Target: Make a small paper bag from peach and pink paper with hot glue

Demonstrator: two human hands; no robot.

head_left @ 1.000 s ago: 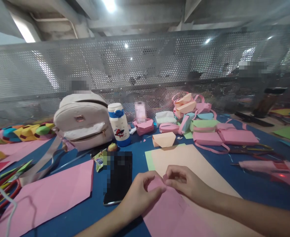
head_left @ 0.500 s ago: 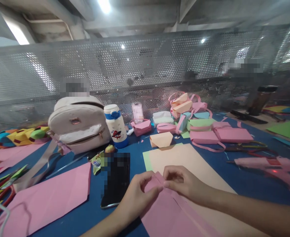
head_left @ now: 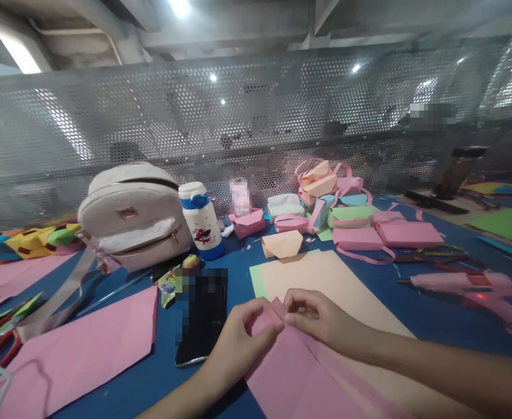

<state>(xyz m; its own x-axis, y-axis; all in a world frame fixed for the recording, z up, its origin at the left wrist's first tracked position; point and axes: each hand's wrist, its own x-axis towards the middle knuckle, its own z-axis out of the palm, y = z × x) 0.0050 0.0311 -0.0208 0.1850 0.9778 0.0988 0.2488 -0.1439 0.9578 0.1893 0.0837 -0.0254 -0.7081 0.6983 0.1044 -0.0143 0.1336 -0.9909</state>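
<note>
Both hands work at the far tip of a sheet of pink paper [head_left: 288, 372] in the lower middle of the view. My left hand [head_left: 245, 340] is closed on its left side, thumb on top and fingers curled at the far edge. My right hand [head_left: 321, 317] pinches the same tip from the right, its fingertips almost meeting the left thumb. A crease runs down the paper from the fingers. Beneath it lie sheets of peach paper [head_left: 356, 302], with a green sheet [head_left: 256, 280] showing at their left edge.
A phone [head_left: 201, 326], white backpack [head_left: 134, 218] and drinking bottle [head_left: 201, 221] stand left. Small folded paper bags [head_left: 356, 238] crowd the back. At right lies a pink glue gun [head_left: 465, 285] with a red light. Scissors [head_left: 3, 355] and another pink sheet [head_left: 85, 343] are at left.
The whole view has shifted slightly, so things sit a little further left and up. Both hands keep their grip at the paper's tip, nearly unmoved.
</note>
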